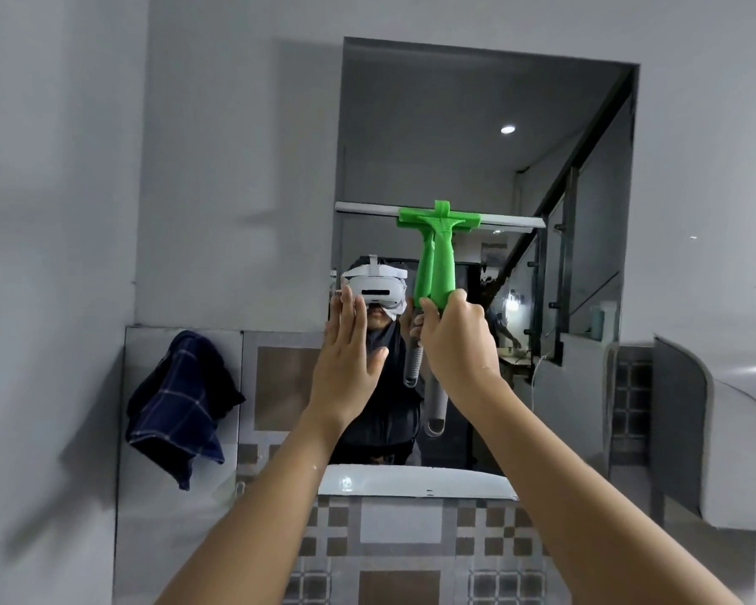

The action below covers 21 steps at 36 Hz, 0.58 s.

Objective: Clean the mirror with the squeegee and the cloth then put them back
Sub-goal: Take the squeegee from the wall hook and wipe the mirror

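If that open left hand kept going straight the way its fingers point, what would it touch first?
Most likely the mirror glass. The left hand is open and flat, its fingertips seemingly at or almost on the surface, though depth is hard to judge here.

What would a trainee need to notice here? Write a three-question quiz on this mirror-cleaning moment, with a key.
1. True or false: the right hand grips the green plastic squeegee with the long white blade by its handle.
2. Multiple choice: the dark blue checked cloth is (A) in the left hand, (B) hanging on the tiled wall to the left of the mirror, (C) draped over the squeegee.
3. Fill in: the left hand is open and flat, with its fingertips up by the lower left part of the rectangular wall ______.

Key
1. True
2. B
3. mirror
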### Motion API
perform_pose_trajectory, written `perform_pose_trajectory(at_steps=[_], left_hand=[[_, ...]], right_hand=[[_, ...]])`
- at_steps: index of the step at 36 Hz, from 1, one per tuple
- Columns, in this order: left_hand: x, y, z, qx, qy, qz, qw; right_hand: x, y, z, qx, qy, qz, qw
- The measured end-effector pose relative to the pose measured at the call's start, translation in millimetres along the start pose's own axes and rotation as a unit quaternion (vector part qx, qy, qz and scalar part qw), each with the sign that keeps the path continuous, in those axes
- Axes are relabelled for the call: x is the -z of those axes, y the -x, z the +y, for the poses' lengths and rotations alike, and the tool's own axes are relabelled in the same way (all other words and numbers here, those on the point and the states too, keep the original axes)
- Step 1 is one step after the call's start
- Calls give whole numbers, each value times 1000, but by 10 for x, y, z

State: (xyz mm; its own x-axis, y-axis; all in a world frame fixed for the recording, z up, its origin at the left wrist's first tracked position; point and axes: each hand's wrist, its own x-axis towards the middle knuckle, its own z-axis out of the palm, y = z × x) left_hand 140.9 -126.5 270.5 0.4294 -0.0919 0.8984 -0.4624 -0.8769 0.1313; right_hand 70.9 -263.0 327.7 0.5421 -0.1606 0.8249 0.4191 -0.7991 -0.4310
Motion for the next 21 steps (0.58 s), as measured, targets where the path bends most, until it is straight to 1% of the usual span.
perform_pose_trajectory(at_steps=[8, 15, 21], left_hand=[[-78, 86, 27, -3, 7, 17, 1000], [-98, 180, 5, -7, 14, -4, 1000], [-201, 350, 89, 35, 31, 6, 999]], right_hand=[[139, 28, 221, 40, 46, -18, 998], [292, -19, 499, 59, 81, -27, 995], [409, -103, 642, 101, 103, -35, 989]])
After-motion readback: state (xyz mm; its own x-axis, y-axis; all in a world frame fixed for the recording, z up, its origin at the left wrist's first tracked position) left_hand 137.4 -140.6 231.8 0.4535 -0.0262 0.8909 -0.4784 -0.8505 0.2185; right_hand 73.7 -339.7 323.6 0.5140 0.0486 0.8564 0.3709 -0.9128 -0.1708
